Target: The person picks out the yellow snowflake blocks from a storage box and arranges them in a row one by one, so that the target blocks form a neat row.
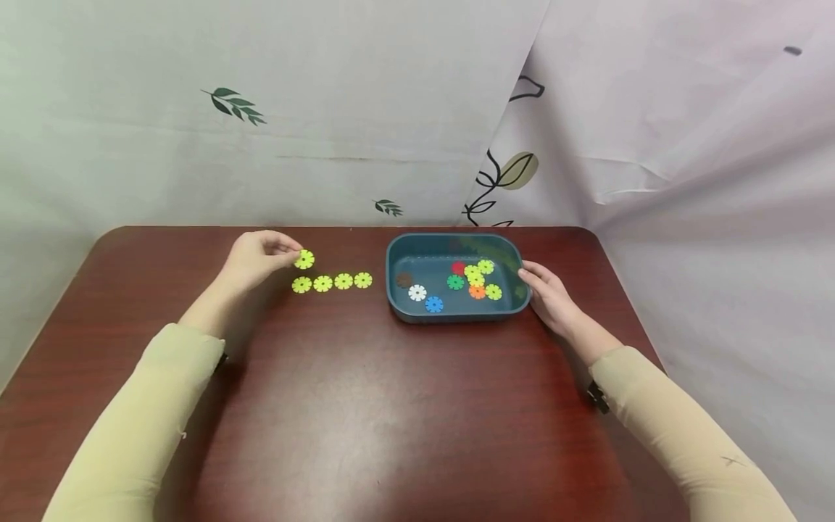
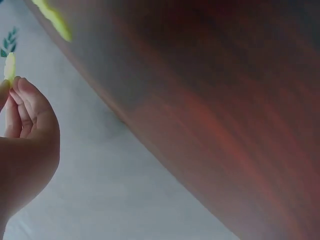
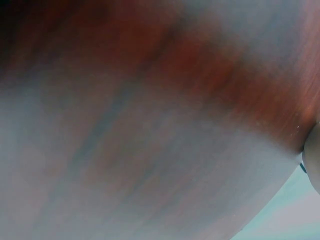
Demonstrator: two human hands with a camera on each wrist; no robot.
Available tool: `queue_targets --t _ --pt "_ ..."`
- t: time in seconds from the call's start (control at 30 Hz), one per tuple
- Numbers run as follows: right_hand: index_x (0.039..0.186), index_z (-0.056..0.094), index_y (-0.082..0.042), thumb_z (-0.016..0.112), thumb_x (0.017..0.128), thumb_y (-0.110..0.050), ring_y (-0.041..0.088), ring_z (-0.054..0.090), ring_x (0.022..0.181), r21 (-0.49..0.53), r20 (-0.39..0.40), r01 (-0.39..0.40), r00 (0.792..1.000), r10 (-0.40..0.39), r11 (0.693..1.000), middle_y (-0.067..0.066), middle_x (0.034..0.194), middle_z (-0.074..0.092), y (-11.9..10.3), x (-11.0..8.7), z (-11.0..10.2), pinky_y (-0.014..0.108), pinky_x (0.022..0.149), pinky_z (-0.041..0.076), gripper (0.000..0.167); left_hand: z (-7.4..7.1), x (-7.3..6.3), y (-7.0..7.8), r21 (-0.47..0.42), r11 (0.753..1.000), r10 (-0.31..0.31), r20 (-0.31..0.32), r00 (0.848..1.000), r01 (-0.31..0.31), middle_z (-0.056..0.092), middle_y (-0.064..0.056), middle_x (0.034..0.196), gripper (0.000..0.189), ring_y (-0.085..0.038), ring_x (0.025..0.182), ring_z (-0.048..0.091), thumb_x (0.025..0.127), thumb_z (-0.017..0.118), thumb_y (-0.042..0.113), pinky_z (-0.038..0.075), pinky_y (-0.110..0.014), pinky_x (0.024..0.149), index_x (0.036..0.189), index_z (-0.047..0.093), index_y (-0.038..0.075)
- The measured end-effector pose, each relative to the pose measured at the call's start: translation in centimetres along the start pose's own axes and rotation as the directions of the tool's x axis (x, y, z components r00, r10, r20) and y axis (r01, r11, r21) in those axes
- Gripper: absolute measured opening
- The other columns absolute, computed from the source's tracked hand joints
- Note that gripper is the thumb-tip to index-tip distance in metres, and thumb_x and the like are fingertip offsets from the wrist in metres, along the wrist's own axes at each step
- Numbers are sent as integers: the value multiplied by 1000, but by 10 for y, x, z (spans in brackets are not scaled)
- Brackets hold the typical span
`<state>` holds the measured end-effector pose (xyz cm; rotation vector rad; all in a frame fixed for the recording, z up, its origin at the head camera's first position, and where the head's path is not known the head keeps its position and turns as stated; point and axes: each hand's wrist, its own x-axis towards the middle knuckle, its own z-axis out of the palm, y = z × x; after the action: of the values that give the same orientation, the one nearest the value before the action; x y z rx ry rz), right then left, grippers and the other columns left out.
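Observation:
My left hand (image 1: 259,255) pinches a yellow notched disc (image 1: 304,259) between thumb and fingertips. The disc is just above the left end of a row of several like yellow discs (image 1: 343,281) on the table. In the left wrist view the held disc (image 2: 10,67) appears edge-on at the fingertips. My right hand (image 1: 553,299) holds the right rim of a dark blue plastic basin (image 1: 424,316), some of its fingers hidden. Inside the basin lie several yellow discs (image 1: 493,292), plus a white disc (image 1: 417,293), blue disc (image 1: 434,304), green disc (image 1: 455,282), red disc (image 1: 459,268), orange disc (image 1: 477,292) and brown disc (image 1: 404,280).
Both hands work over a glossy reddish-brown table (image 1: 365,406) with rounded far corners. Behind its far edge hangs a pale cloth (image 1: 326,109) with printed leaves. The right wrist view is mostly blurred tabletop.

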<state>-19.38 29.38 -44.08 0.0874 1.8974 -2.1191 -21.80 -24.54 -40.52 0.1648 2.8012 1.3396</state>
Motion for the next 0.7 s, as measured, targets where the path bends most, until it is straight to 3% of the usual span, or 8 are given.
queue_targets --t 0.13,0.5,0.7 --pt "141 49 -6 52 113 -19 2 66 105 5 0 2 1000 -2 1000 -10 119 68 0 0 1 16 91 55 31 -10 -8 -14 18 999 -42 11 999 41 74 15 88 26 11 78 64 98 76 21 49 -12 74 115 77 1" --pt "141 48 -5 52 113 -18 2 66 105 8 -2 5 1000 -5 1000 -9 118 68 0 1 1 16 92 55 32 -24 -16 -40 118 987 -122 126 985 107 79 -3 100 29 4 79 65 100 73 25 51 -19 75 117 76 1" --pt "143 47 -4 52 113 -18 2 66 106 7 -2 0 1000 0 1000 -9 120 67 0 1 1 15 92 55 34 -24 -18 -42 167 982 -113 153 982 87 79 -7 96 29 -2 77 68 100 74 25 52 -26 76 113 77 -1"
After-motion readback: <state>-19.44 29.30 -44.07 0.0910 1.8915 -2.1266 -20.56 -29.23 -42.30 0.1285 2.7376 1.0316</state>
